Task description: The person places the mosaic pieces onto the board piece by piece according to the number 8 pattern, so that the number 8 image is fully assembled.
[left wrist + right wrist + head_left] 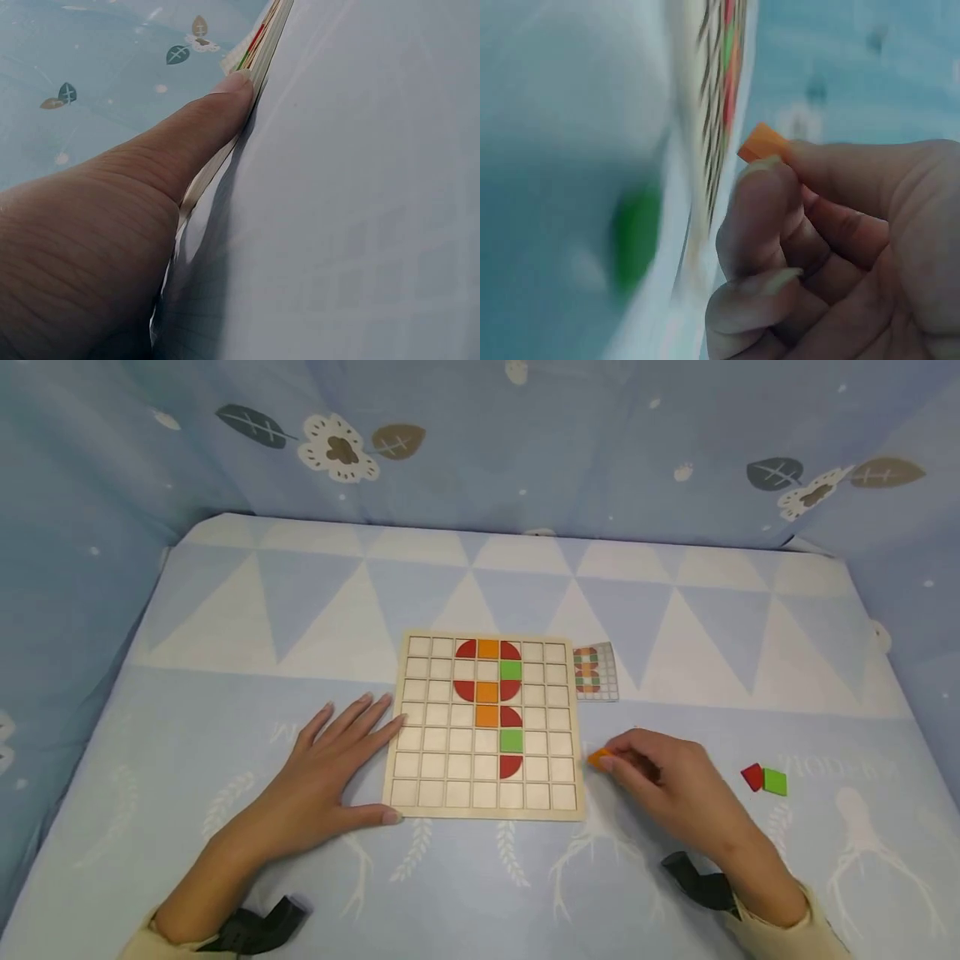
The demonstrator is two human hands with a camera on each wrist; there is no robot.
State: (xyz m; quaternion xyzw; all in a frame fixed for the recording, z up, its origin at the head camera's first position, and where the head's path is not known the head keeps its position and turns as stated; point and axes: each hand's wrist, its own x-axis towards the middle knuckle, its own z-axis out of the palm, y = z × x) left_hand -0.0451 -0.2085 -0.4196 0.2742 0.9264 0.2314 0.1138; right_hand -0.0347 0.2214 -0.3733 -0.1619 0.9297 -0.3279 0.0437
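Orange piece (597,758): we see it pinched at the tips of our right hand's fingers, just off the right edge of the board, near that edge's lower half, lifted slightly off the cloth.
Left hand (330,777): we rest it flat on the blue patterned cloth at the board's left edge, fingers straight and a little spread; the thumb (202,127) lies along the board's near-left corner, touching its rim.
Board (420,793): a pale wooden grid lying square to us in the middle of the cloth; red quarter-rounds, orange squares and green squares fill a column of cells from the far edge down toward the near edge.
Right hand (667,781): thumb and forefinger pinch the orange piece (763,142); the other fingers are curled under.
Piece's heading: it sticks out of the pinch toward the board; we cannot tell its long axis, since most of it is hidden and the wrist view is blurred.
Doing it well: we judge it best to keep the left hand pressing the board steady, hold the piece level, and square it to a cell before lowering.
Pattern card (596,671): touching the board's far-right edge.
Spare pieces: one red piece (752,776) and one green piece (776,782) side by side near the cloth's right edge.
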